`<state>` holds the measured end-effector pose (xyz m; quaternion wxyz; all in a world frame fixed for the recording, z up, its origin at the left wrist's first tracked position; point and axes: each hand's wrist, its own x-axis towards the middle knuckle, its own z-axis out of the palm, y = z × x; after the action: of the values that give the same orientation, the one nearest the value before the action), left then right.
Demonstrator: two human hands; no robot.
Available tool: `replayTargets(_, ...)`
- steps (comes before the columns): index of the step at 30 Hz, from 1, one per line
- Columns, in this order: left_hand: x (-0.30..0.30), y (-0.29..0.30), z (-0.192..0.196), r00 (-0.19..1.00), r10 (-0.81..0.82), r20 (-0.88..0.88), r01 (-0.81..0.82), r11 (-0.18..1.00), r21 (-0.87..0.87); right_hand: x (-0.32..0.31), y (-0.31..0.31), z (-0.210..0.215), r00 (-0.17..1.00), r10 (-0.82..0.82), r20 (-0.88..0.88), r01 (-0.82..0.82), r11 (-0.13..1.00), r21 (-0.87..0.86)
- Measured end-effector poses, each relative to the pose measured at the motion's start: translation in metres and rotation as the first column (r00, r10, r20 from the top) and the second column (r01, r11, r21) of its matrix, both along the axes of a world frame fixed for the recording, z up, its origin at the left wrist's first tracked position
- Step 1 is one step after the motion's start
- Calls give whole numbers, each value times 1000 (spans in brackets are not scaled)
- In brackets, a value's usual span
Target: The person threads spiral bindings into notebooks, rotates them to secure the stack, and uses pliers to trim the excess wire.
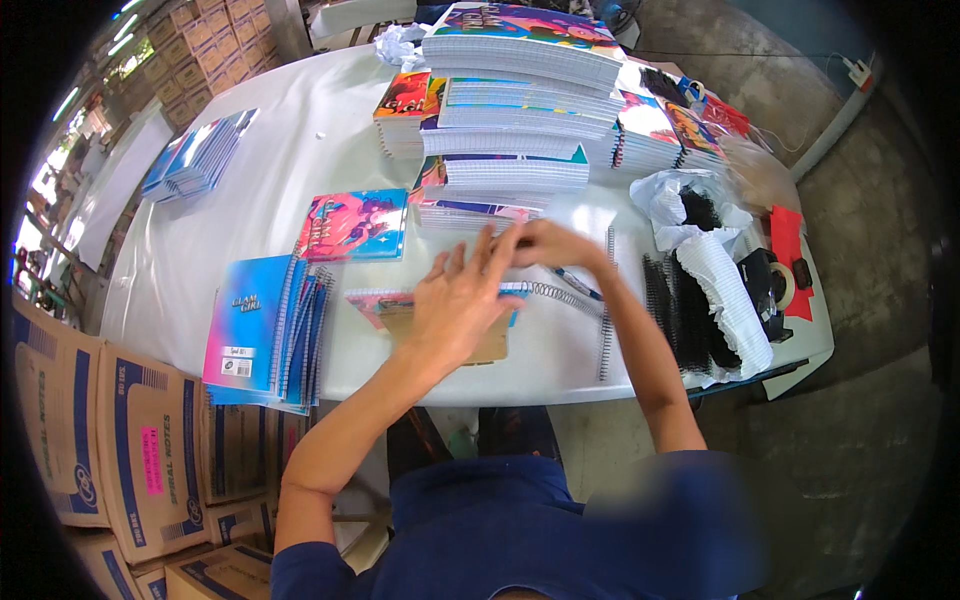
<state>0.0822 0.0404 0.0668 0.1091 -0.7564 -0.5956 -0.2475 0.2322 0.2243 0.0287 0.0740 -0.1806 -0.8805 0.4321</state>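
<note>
The notebook (372, 306) in work is at the near side of the table (270, 150), right in front of the person, mostly covered by the left hand (460, 300), so whether it lies flat or is tilted I cannot tell. That hand is spread over it, fingers long and apart; the right hand (548, 245) is curled beside the left fingertips, and what it pinches, if anything, is hidden. Below the left palm shows a brown board (490, 347), probably stiff card, and a wire coil (562, 294) trails from the notebook's right end. The notebook should be light and fairly firm, its cover likely smooth enough to slide, while loose sheets could slip out of line; a flat palm across the middle, or a pinch through the whole thickness near the bound edge, looks the surest hold. The coil looks springy and easily bent, best held close to the notebook. A pen-like tool (580, 284) lies by the coil, and a second coil (606, 310) lies to the right. Beyond are a pink-and-blue notebook (355, 225), a blue pile (262, 320) at left, tall stacks (525, 115) behind, and black coils (705, 310) in white paper (735, 290) at right.
</note>
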Motion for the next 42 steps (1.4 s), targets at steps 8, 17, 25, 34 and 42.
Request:
replayTargets(8, -4, 5, -4, 994, 32, 102, -35, 999, 24, 43, -12, 51, 994, 51, -97, -72, 971, -229)
replayTargets(17, -6, 5, -6, 984, 45, 174, -53, 998, 41, 54, -25, 35, 924, -75, -375, -159, 816, -556)
replayTargets(25, -11, 1, -4, 987, 60, 151, -73, 994, 82, 46, -34, 43, 944, -57, -326, -136, 831, -539)
replayTargets(34, -21, -7, -2, 978, 132, 162, -132, 991, -12, 37, -30, 33, 835, -89, -544, -371, 639, -674)
replayTargets(42, -35, -16, -4, 973, 158, 168, -163, 987, 15, 37, -16, 26, 909, -94, -406, -256, 642, -722)
